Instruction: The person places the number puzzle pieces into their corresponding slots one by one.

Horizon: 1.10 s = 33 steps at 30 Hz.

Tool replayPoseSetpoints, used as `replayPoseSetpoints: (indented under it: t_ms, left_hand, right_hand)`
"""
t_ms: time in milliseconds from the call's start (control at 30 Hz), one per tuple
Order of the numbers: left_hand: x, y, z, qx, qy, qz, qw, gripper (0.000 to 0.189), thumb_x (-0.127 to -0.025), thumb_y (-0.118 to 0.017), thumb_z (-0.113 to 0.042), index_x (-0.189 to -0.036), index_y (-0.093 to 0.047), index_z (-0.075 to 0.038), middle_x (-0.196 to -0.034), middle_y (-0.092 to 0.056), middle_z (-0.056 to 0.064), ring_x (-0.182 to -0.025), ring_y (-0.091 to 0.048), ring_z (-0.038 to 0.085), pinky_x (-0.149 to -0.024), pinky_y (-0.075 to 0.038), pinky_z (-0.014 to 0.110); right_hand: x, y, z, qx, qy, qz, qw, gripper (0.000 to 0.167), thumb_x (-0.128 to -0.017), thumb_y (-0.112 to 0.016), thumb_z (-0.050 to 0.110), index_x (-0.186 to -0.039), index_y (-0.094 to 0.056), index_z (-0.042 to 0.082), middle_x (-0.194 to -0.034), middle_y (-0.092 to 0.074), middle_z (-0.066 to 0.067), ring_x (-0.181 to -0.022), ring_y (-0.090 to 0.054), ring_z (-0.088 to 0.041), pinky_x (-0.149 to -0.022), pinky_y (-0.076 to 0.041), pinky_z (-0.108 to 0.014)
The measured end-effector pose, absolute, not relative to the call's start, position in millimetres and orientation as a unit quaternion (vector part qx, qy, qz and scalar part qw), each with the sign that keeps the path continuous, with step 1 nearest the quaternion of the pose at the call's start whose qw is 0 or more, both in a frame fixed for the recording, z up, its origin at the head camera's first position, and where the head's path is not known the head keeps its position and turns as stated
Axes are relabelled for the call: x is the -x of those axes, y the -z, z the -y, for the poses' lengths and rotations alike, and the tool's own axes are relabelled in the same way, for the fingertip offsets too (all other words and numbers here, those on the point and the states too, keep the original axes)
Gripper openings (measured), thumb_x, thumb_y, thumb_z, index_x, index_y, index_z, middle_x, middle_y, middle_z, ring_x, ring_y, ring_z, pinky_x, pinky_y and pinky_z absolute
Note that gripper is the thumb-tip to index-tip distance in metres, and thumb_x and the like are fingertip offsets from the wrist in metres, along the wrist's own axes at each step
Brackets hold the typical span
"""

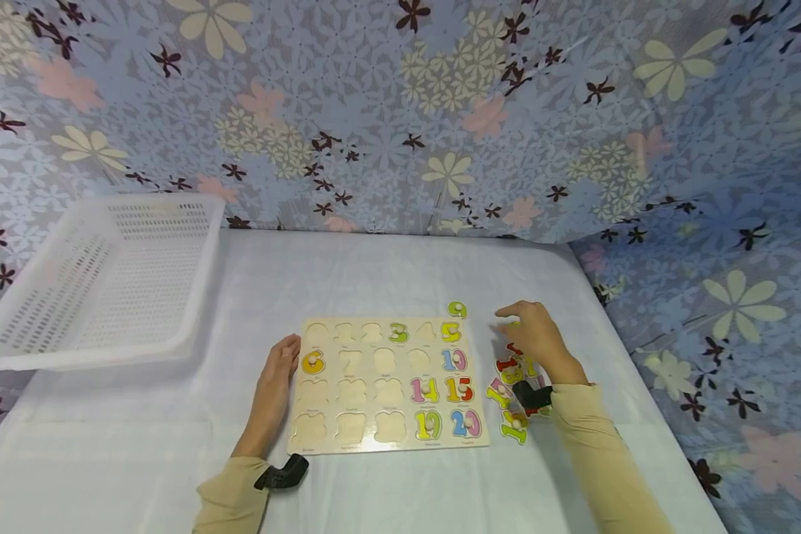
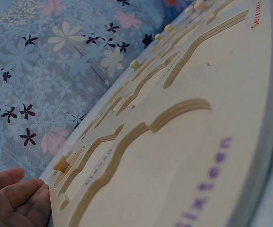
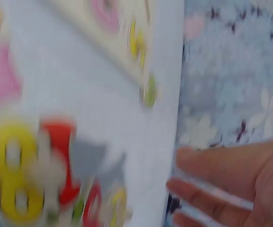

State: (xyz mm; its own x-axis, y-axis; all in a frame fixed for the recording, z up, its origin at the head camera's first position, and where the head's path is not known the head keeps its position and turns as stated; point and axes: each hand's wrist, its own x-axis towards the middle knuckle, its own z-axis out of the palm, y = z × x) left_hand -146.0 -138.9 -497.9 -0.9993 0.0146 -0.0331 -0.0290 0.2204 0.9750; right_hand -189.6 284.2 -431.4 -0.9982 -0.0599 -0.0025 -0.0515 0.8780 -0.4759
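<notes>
Bright, flat number pieces with pale knobs [image 1: 511, 374] lie loosely heaped between the pale wooden number board's [image 1: 368, 363] right edge and the right edge of the white-covered table [image 1: 347, 274], partly beneath the right hand [image 1: 532, 331]. That hand reaches over them, fingertips toward the board, thumb and fingers apart, gripping nothing. A green nine-shaped piece [image 1: 457, 309] sits at the board's far edge, near its right corner. The left hand [image 1: 277, 376] rests along the board's left edge, fingers loosely extended.

I see the bench [image 1: 347, 271] softly, evenly lit; my left wrist view is dimmer, my right blurs the yellow 8 [image 3: 19, 177].
</notes>
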Motion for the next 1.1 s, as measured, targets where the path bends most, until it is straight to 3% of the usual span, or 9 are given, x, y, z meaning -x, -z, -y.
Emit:
replayPoseSetpoints:
  t_ms: [167,433,567,667,933,1100]
  left_hand:
    - [145,497,139,0.010,-0.618,-0.786,0.021,0.055,-0.106,-0.029,-0.042,-0.151,-0.030,-0.009,-0.152,-0.036,0.010,-0.137,-0.036,0.026,-0.114,-0.021,0.041]
    - [146,493,141,0.013,-0.624,-0.781,0.027,0.054,-0.106,-0.029,-0.041,-0.151,-0.030,-0.012,-0.153,-0.035,0.009,-0.137,-0.035,0.025,-0.115,-0.019,0.040]
    - [147,492,141,0.015,-0.624,-0.780,0.033,0.054,-0.106,-0.029,-0.042,-0.151,-0.030,-0.012,-0.153,-0.035,0.009,-0.138,-0.035,0.025,-0.115,-0.018,0.041]
    - [147,493,142,0.019,-0.620,-0.783,0.037,0.055,-0.105,-0.029,-0.044,-0.151,-0.030,-0.013,-0.152,-0.036,0.008,-0.138,-0.034,0.025,-0.114,-0.020,0.042]
    - [144,496,142,0.022,-0.614,-0.788,0.031,0.053,-0.106,-0.030,-0.043,-0.151,-0.031,-0.014,-0.152,-0.037,0.008,-0.137,-0.035,0.025,-0.114,-0.021,0.043]
    - [146,496,142,0.015,-0.617,-0.786,0.026,0.054,-0.106,-0.030,-0.042,-0.151,-0.030,-0.012,-0.152,-0.036,0.008,-0.137,-0.036,0.025,-0.114,-0.021,0.042]
  right_hand:
    - [189,431,-309,-0.065,0.207,-0.975,0.040,0.042,-0.090,-0.067,0.023,-0.120,-0.063,-0.008,-0.116,-0.061,-0.029,-0.103,-0.056,-0.046,-0.078,-0.050,-0.054]
    - [201,434,-311,-0.089,0.164,-0.977,0.102,0.055,-0.084,-0.074,0.037,-0.113,-0.065,-0.009,-0.118,-0.060,-0.028,-0.093,-0.061,-0.040,-0.072,-0.052,-0.049]
    - [203,436,-308,-0.095,0.144,-0.980,0.095,0.040,-0.081,-0.077,0.036,-0.087,-0.070,-0.003,-0.080,-0.066,-0.015,-0.064,-0.056,-0.025,-0.052,-0.046,-0.035]
    - [204,438,-307,-0.097,0.131,-0.982,0.091,0.037,-0.080,-0.079,0.036,-0.068,-0.063,0.005,-0.059,-0.051,-0.002,-0.054,-0.042,-0.017,-0.046,-0.034,-0.029]
    - [206,441,-303,-0.103,0.101,-0.985,0.093,0.053,-0.080,-0.077,0.038,-0.051,-0.039,0.016,-0.050,-0.031,0.004,-0.046,-0.031,-0.012,-0.043,-0.027,-0.025]
    - [207,440,-302,-0.112,0.099,-0.984,0.097,0.052,-0.082,-0.076,0.036,-0.051,-0.041,0.015,-0.051,-0.035,0.002,-0.046,-0.035,-0.014,-0.042,-0.031,-0.027]
